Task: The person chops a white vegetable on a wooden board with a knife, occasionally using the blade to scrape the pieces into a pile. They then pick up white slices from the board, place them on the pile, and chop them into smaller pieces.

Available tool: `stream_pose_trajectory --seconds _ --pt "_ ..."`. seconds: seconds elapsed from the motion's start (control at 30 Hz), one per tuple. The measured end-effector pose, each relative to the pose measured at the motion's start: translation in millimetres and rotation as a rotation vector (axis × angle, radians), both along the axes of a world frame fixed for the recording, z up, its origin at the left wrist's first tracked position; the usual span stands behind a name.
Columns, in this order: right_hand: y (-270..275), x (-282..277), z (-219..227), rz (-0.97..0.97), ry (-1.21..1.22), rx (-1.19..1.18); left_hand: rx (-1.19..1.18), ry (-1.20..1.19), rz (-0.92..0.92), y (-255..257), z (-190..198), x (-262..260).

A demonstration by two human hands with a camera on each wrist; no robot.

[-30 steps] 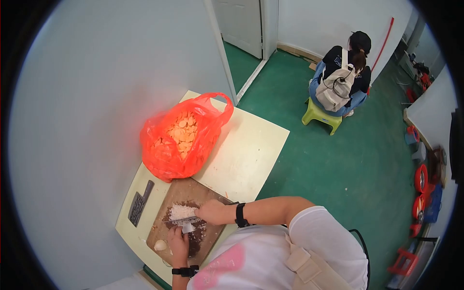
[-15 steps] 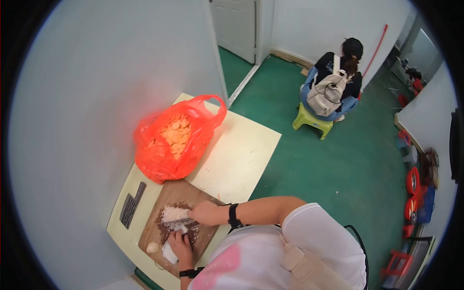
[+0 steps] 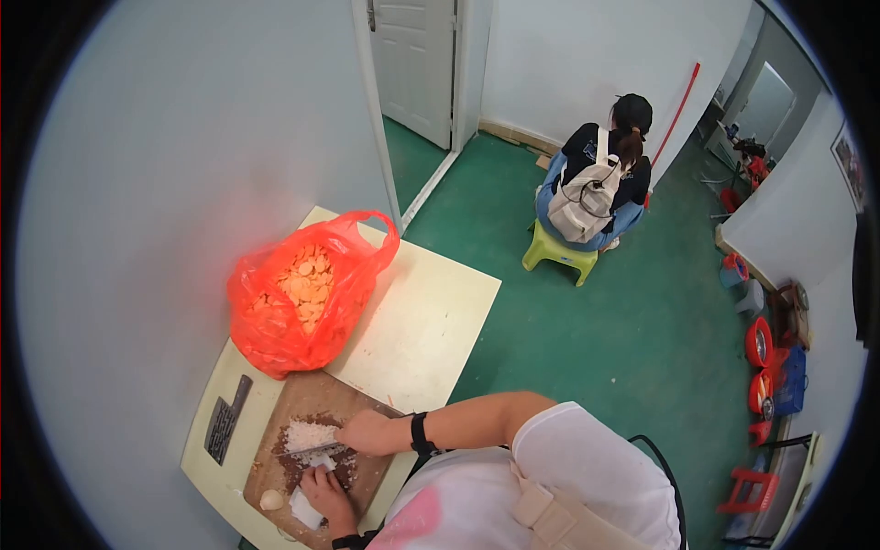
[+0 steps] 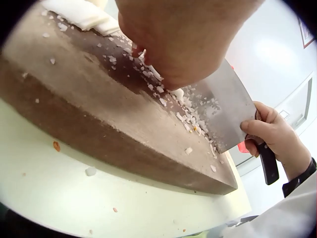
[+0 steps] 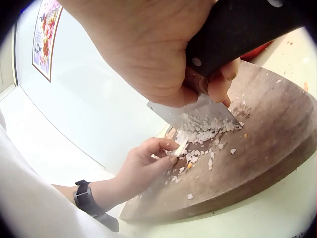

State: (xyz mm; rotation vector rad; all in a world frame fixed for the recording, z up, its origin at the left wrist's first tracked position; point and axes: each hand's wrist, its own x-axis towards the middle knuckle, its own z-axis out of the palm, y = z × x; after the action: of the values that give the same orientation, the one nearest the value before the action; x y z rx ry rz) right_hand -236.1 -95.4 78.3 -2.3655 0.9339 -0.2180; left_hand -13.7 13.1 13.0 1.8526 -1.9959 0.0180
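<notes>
My right hand [image 3: 367, 433] grips the black handle of a cleaver [image 4: 229, 106], thumb against the blade. The blade stands on a thick wooden chopping board [image 4: 114, 119], with white chopped bits [image 5: 203, 126] stuck to it and heaped beside it. Between thumb and fingers my left hand [image 5: 143, 166] pinches a small white strip [image 5: 182, 148] close to the blade. A larger white piece [image 3: 306, 510] lies partly under that hand; its kind is not clear. Near the board's left edge sits a pale rounded piece [image 3: 272, 500].
A second, dark-bladed cleaver [image 3: 221, 431] lies on the pale table [image 3: 417, 316] left of the board. Behind the board stands a red plastic bag [image 3: 261, 344] of orange slices [image 3: 307, 286]. A person [image 3: 596, 174] sits on a green stool [image 3: 559, 255] farther off. Basins [image 3: 758, 342] line the right wall.
The head view has swung, shifting the scene left and down. The larger white piece has come into sight beside my left hand. My right hand keeps its grip on the cleaver.
</notes>
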Motion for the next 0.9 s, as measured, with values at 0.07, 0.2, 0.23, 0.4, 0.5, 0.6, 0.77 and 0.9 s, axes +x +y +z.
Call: stream_pose_trajectory --seconds 0.07,0.2,0.23,0.4,0.5,0.6,0.77,0.9 --pt "4 -2 -1 -0.006 0.0 0.022 0.001 0.004 0.003 3 3 -2" --pt "3 5 -9 0.01 0.037 -0.04 0.026 0.005 0.021 4 2 -1" --pt "3 5 -2 0.007 0.035 0.02 0.048 0.018 0.035 3 8 -4" --pt "-6 4 -7 -0.02 0.074 -0.064 0.043 0.077 0.077 3 3 -7" --pt "-18 15 -1 -0.066 0.268 0.083 -0.036 0.044 0.099 1 2 -3" --pt "-19 8 -3 -0.032 0.204 0.008 -0.012 0.122 0.132 3 6 -6" --pt "-10 4 5 -0.018 0.159 -0.081 -0.059 0.148 0.161 0 9 -8" --pt "2 8 21 -0.07 0.051 -0.147 -0.121 0.121 0.179 0 11 -15"
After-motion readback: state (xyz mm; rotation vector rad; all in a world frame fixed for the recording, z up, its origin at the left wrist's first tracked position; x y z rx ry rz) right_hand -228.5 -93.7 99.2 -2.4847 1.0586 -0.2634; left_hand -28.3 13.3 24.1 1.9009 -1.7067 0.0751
